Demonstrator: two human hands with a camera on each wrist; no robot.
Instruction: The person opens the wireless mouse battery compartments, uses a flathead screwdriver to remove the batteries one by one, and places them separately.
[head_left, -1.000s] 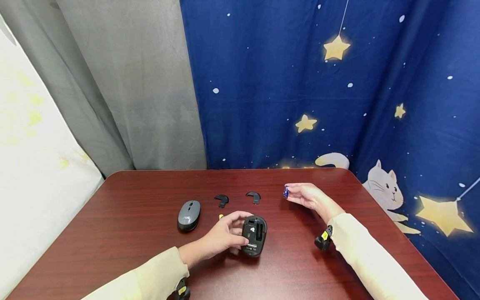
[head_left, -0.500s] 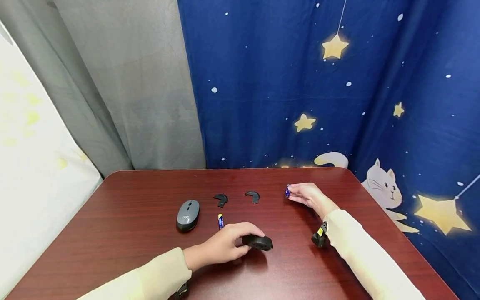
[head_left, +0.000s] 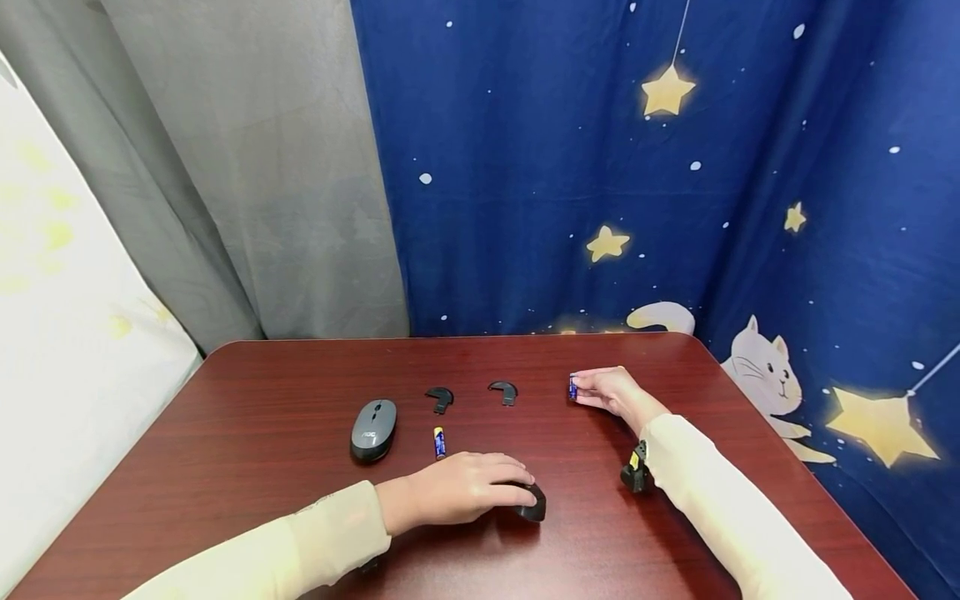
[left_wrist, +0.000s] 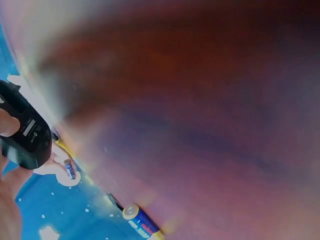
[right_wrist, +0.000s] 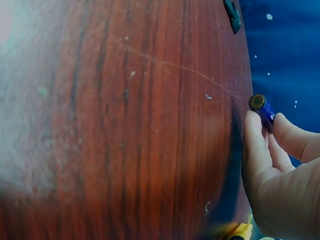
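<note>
My left hand (head_left: 465, 487) grips a black computer mouse (head_left: 534, 503) low over the front middle of the table. In the left wrist view the underside of this mouse (left_wrist: 27, 132) shows, with a dark slot and a label, and the thumb lies against it. Farther back and to the right, my right hand (head_left: 617, 393) pinches a small blue battery (head_left: 573, 387) between thumb and fingers. The right wrist view shows one end of that battery (right_wrist: 261, 106) sticking out past the fingertips. Just behind my left hand, a blue-and-yellow battery (head_left: 439, 442) lies on the table.
A grey-topped mouse (head_left: 373, 430) stands on the left of the reddish-brown table (head_left: 285, 392). Two black hooked covers, the left cover (head_left: 440, 399) and the right cover (head_left: 504, 392), lie toward the back. A blue star-patterned curtain (head_left: 510, 167) hangs behind the far edge.
My left hand has turned the black mouse over, so its underside faces away from the head view. The battery on the table has come out from behind that hand. My right hand stays nearly in place.
</note>
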